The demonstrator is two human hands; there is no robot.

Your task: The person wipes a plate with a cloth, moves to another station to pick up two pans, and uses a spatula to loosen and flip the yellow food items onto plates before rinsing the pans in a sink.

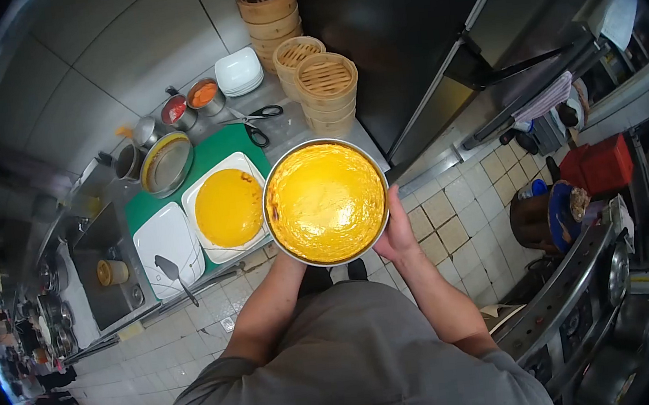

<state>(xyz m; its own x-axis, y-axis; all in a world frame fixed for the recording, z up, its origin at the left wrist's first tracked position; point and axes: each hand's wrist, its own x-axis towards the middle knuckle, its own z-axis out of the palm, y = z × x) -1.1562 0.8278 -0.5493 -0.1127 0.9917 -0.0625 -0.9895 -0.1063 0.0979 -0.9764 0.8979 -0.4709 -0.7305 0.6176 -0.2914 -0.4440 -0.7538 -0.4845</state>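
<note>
A round metal cake pan (387, 219) holding a shiny yellow cake (328, 202) is held level in front of my body. My right hand (399, 230) grips its right side, thumb up along the rim. At the lower left of the pan is my left hand (289, 258), its fingers hidden underneath. Just left of the pan, a second flat yellow cake (228, 208) lies on a white square plate (201, 243). Beside that plate, a cake server (177, 281) rests on another white plate (155, 234). An empty-looking round pan (168, 168) stands behind them.
A green cutting board (235, 142) lies under the plates, with scissors (257, 122) at its back edge. Stacked bamboo steamers (328, 83) stand near a dark fridge (403, 44). A sink (108, 249) is at left, a stove (570, 323) at lower right.
</note>
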